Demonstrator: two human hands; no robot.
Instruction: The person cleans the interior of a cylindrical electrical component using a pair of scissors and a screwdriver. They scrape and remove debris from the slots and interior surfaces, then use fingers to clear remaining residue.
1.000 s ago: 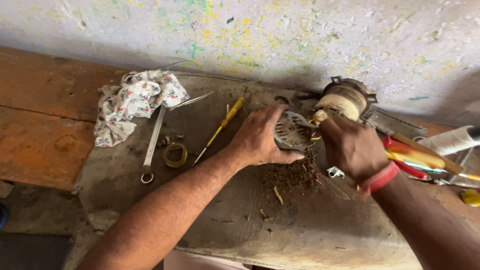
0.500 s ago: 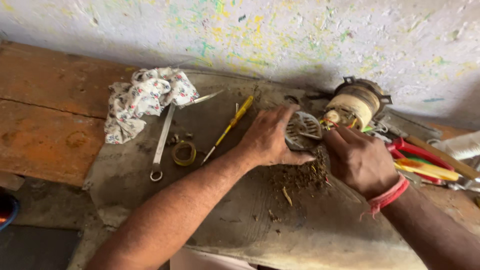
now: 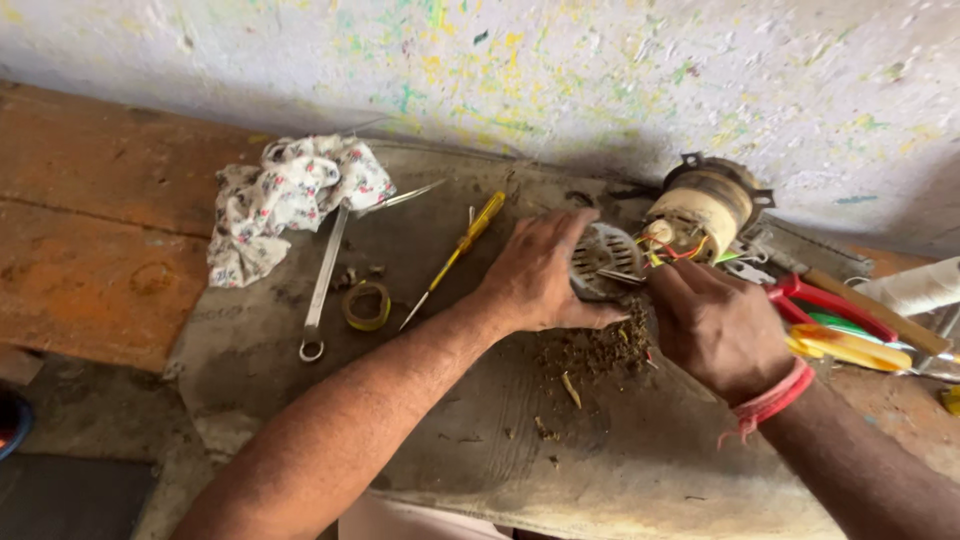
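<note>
Head view shows the left hand point(image 3: 535, 275) lying palm-down on a grey cloth-covered work surface point(image 3: 420, 400), fingers curled around the near and left edge of a round, slotted grey metal end cover point(image 3: 600, 260), with the thumb stretched along its lower rim. The cover sits tilted between the two hands, its grille face showing above the left fingers. The right hand point(image 3: 715, 325), wearing a red thread band at the wrist, has its fingers closed together at the cover's right edge, pinching a thin metal tool point(image 3: 622, 276) whose tip points at the cover's slots; what kind of tool it is cannot be told. Just behind the cover stands a cream-and-dark cylindrical motor body point(image 3: 705, 205) with red and yellow wires at its front. Brown crumbled debris point(image 3: 595, 350) lies on the surface directly below the cover, between the hands. To the left lie a yellow-handled screwdriver point(image 3: 455, 250), a long silver spanner point(image 3: 322, 285), a ring of yellowish tape point(image 3: 366, 305) and a crumpled floral rag point(image 3: 290, 200). Red-handled pliers point(image 3: 835, 305) rest right of the right hand.
</note>
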